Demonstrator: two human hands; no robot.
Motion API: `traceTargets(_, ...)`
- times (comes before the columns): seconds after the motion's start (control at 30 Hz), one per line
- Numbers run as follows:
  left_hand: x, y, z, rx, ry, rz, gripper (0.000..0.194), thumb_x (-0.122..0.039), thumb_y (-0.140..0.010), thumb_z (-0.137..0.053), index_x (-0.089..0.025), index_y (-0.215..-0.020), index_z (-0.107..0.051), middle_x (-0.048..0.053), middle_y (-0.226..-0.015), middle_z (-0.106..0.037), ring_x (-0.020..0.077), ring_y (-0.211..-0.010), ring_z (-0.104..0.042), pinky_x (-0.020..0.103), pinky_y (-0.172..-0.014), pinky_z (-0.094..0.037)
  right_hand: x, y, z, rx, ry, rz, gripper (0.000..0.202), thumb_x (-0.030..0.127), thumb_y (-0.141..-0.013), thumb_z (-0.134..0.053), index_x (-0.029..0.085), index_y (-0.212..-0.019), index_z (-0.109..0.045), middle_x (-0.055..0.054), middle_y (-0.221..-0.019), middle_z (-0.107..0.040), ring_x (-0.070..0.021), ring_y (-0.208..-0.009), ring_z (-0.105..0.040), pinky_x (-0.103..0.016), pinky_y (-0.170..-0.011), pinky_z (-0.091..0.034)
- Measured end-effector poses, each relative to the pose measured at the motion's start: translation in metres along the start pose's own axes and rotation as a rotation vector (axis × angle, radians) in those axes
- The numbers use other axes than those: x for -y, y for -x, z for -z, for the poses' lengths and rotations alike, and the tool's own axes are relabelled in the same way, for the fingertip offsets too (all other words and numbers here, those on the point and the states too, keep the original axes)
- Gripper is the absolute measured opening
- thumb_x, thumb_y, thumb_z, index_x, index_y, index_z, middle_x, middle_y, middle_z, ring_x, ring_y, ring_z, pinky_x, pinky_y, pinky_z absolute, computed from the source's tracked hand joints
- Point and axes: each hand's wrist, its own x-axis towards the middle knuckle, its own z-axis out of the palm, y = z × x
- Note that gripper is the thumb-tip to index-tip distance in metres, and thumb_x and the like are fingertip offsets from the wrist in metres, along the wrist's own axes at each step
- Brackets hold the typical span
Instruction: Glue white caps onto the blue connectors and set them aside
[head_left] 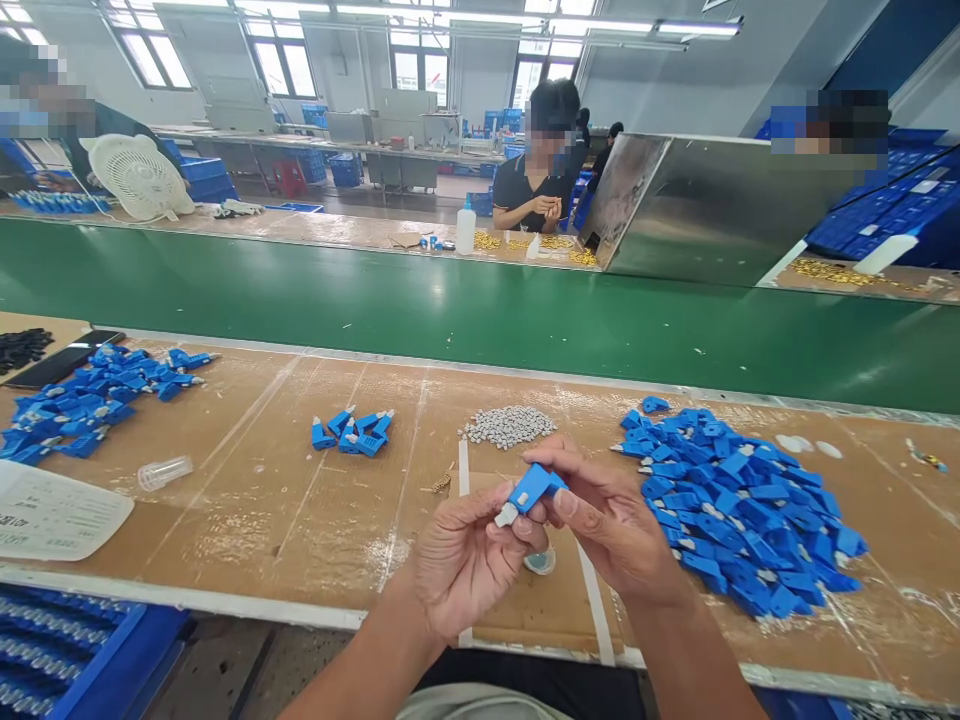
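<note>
Between my two hands is a blue plastic part (533,487) with a light grey tip pointing down to the left. My left hand (469,560) pinches it near the tip with thumb and fingers. From the other side my right hand (611,520) grips its far end, and I cannot tell whether a second blue piece is there. Behind the hands lies a heap of small grey pieces (510,426). A large pile of similar blue parts (742,510) is to the right, and a small group of them (354,432) to the left.
Farther left are another blue pile (82,400), a clear tube (165,473) and a paper sheet (60,510). A green conveyor belt (375,305) runs behind the table. Across it a person (536,190) works beside a metal cover (697,210). A blue crate (97,650) stands lower left.
</note>
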Motion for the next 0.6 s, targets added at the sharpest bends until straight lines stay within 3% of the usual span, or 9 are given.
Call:
traceTargets(0.43, 0.001, -0.006, 0.004, -0.089, -0.044, -0.01, 0.012, -0.006, -0.088, -0.06, -0.001, -0.095, -0.067, 0.014, -0.084, -0.064, 0.0071, -0.069, -0.061, 0.003, -0.053, -0.048, -0.008, -0.004, -0.003, -0.029, 0.008, -0.007, 0.036, 0.043, -0.088, -0.07, 0.028, -0.121, -0.074, -0.006, -0.1, -0.057, -0.0219, -0.086, -0.056, -0.035, -0.073, -0.048)
traceTargets(0.53, -0.006, 0.0, 0.007, -0.137, -0.18, -0.151, 0.012, -0.008, -0.083, -0.067, -0.001, -0.093, -0.069, 0.012, -0.081, -0.065, 0.0057, -0.065, -0.058, 0.005, -0.05, -0.045, -0.009, 0.004, 0.003, -0.114, 0.141, -0.073, 0.045, 0.044, -0.088, -0.071, 0.032, -0.132, -0.068, -0.008, -0.11, -0.064, -0.0253, -0.096, -0.06, -0.035, -0.075, -0.052)
traceTargets(0.6, -0.028, 0.012, 0.013, -0.237, -0.367, -0.419, 0.018, -0.013, -0.078, -0.073, -0.004, -0.093, -0.071, 0.01, -0.082, -0.067, 0.0055, -0.064, -0.056, 0.008, -0.049, -0.043, -0.009, 0.017, 0.019, -0.213, 0.274, -0.15, 0.054, 0.045, -0.086, -0.072, 0.034, -0.138, -0.063, -0.008, -0.118, -0.067, -0.0295, -0.106, -0.062, -0.036, -0.078, -0.055)
